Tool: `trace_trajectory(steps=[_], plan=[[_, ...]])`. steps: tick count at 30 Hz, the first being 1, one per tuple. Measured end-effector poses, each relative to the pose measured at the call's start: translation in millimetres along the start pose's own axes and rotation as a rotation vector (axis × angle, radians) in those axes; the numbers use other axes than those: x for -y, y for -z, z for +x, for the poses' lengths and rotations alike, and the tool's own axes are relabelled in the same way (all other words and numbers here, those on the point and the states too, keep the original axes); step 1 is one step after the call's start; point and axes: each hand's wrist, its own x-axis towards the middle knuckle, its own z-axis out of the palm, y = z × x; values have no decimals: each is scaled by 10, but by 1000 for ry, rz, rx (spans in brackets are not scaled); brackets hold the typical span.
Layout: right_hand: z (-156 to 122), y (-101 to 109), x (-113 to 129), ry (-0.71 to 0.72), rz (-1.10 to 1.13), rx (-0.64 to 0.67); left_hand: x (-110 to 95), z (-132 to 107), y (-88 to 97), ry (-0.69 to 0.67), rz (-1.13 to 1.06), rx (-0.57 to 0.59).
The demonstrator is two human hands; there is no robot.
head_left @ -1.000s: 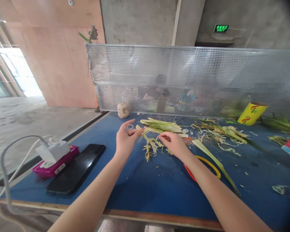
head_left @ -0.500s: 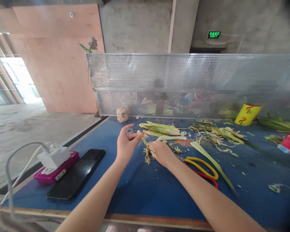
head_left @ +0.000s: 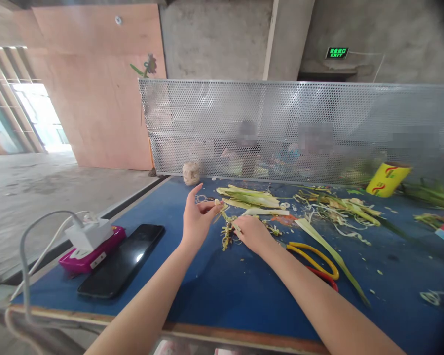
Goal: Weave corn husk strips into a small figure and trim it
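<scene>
My left hand [head_left: 198, 219] is pinched around a small pale piece of plant strip, with the index finger raised. Close to its right, my right hand [head_left: 254, 234] is curled closed, palm down; a bit of pale strip shows at its fingers. Between and below the two hands lies a knotted, yellowish-green string of plant strips [head_left: 227, 235]. What exactly the right fingers grip is partly hidden. Scissors [head_left: 316, 256] with one yellow and one red handle lie beside my right wrist, their blades mostly hidden by the arm.
Pale green leaf stalks [head_left: 249, 195] and a long leaf [head_left: 327, 251] lie on the blue table [head_left: 203, 296]. Plant scraps [head_left: 340, 207] are heaped to the right, near a yellow roll [head_left: 388, 180]. A black phone [head_left: 122, 261] and purple power strip [head_left: 113, 246] lie left. Perforated metal sheeting [head_left: 214, 118] stands behind.
The view has shifted slightly, so most things appear a little further right. Both hands keep nearly the same pose beside the knotted string.
</scene>
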Motion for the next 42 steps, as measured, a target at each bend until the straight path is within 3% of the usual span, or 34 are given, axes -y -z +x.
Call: trace_trajectory(steps=[6,12,19,23,28,32,37,42], plan=[[31,-31,67,-77,168,-108,-13,4,-7,-4,-18,5],[48,88,-58,-256,565,-207,-67,26,-12,23,-83,-46],[18,228,-169,-317,911,-240,-10,-11,-21,-41,242,136],[-31,332,-90,-287,971,-229,-28,-43,-36,-126,438,212],[-54,394,-17,-257,1058,-261,-41,-24,-24,-172,378,208],[-52,408,-44,-297,997,-316,-51,-36,-22,-229,408,209],[-60,380,-9,-250,920,-259,-43,-140,-94,-343,641,405],[-74,352,18,-233,845,-206,-27,-169,-114,-358,659,387]])
